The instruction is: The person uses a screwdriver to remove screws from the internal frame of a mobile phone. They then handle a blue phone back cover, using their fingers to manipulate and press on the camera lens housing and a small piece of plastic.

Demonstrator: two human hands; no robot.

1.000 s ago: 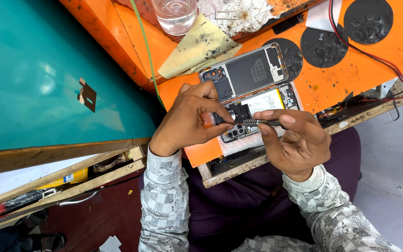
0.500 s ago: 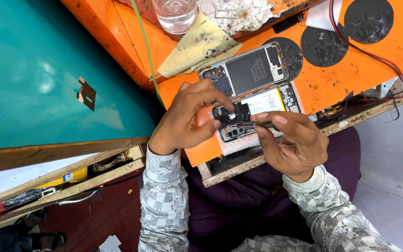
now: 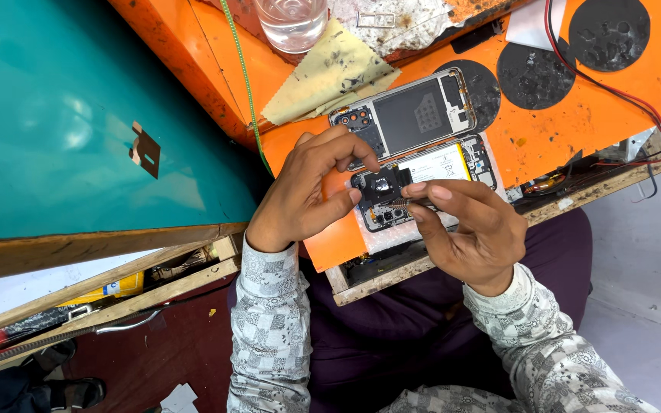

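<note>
The left hand (image 3: 307, 195) pinches a small black part (image 3: 380, 187) over the opened phone (image 3: 422, 180) on the orange desk (image 3: 575, 122), while the right hand (image 3: 464, 229) grips a thin tool (image 3: 401, 204) at it. A slip could tear the tiny connector. The clear glass (image 3: 292, 23) nearby looks empty.
</note>
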